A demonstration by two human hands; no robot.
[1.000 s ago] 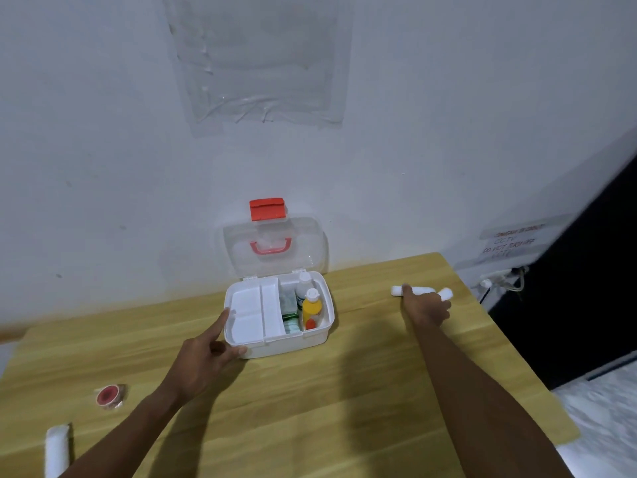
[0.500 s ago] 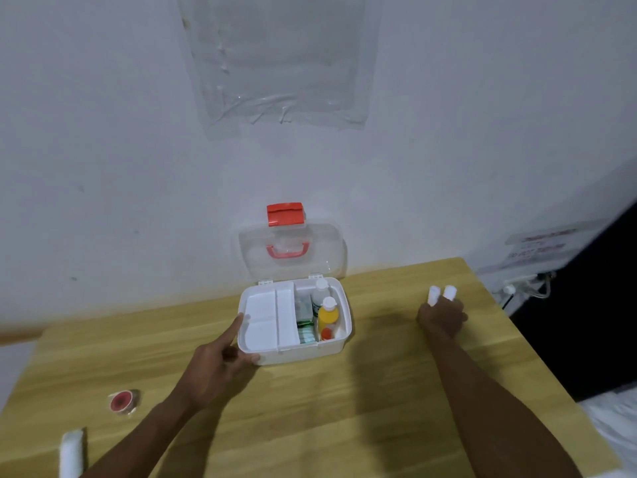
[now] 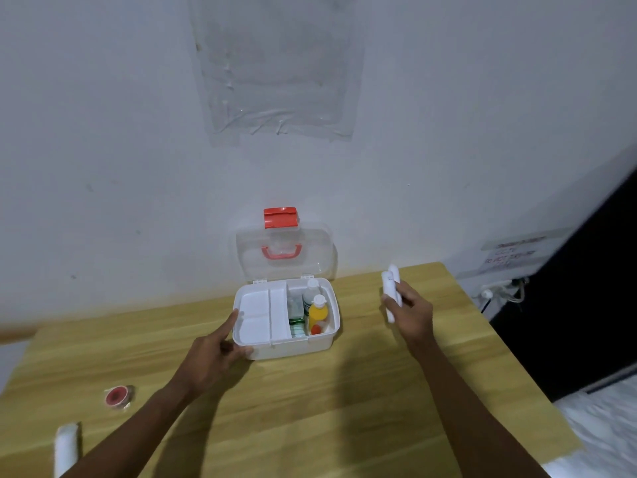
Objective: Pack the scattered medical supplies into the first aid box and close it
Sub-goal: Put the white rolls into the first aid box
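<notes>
The white first aid box (image 3: 293, 346) stands open on the wooden table (image 3: 310, 408), its clear lid (image 3: 310, 250) with a red latch leaning back against the wall. Inside, a white tray fills the left half and a yellow bottle (image 3: 317, 312), a white bottle and green packets fill the right. My left hand (image 3: 213, 357) rests on the box's front left corner, index finger on the rim. My right hand (image 3: 412, 312), right of the box, grips two white bandage rolls (image 3: 391, 284) above the table. A red tape roll (image 3: 117, 396) and another white roll (image 3: 65, 446) lie at the near left.
The table's back edge meets a white wall with a plastic sheet (image 3: 279, 63) taped on it. To the right of the table hang a socket and cables (image 3: 499, 291) beside a dark opening. The table's right edge drops off close to my right arm.
My right hand closed on the white rolls at the table's far right, lifted them and carried them left toward the box. My left hand stayed on the box corner.
</notes>
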